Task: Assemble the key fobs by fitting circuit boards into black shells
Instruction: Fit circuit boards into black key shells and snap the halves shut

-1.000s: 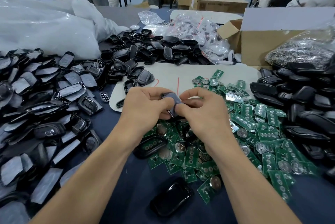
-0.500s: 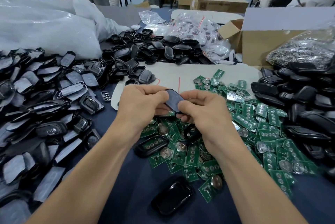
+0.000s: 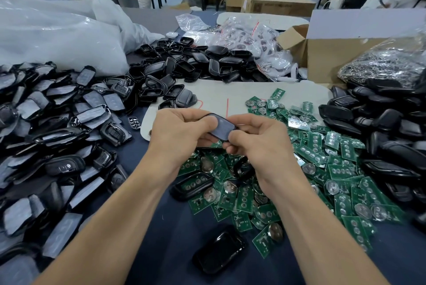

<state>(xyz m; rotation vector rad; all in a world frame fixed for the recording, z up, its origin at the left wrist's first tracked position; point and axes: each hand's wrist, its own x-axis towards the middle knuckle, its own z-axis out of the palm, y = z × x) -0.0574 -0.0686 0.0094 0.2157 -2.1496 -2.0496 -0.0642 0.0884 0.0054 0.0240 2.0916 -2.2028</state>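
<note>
1. Above the middle of the dark blue table (image 3: 179, 236), the left hand (image 3: 182, 132) and the right hand (image 3: 260, 144) meet around one grey-faced black plastic fob shell (image 3: 222, 126), which is held tilted, clear of the surface.
2. The left thumb presses on the shell's upper left end, with the fingers curled beneath. The right hand pinches its lower right end between thumb and curled fingers. Both grips are closed on it.
3. Under the hands, a heap of green rectangular circuit boards (image 3: 322, 153), many carrying round silver coin cells, spreads toward the table's right edge.
4. Just beside the left wrist lies an oval black shell with a green board seated in it (image 3: 192, 185).
5. Near the table's front edge, between the forearms, a glossy black closed fob (image 3: 219, 249) lies alone.
6. Film-covered black shells (image 3: 57, 123) are piled along the left edge, matte black shells (image 3: 380, 123) along the right, and open black shell halves (image 3: 184, 65) at the far middle.
7. A white sheet with red marks (image 3: 230, 93) lies beyond the hands, with a brown cardboard box (image 3: 334, 58) at the far right.
</note>
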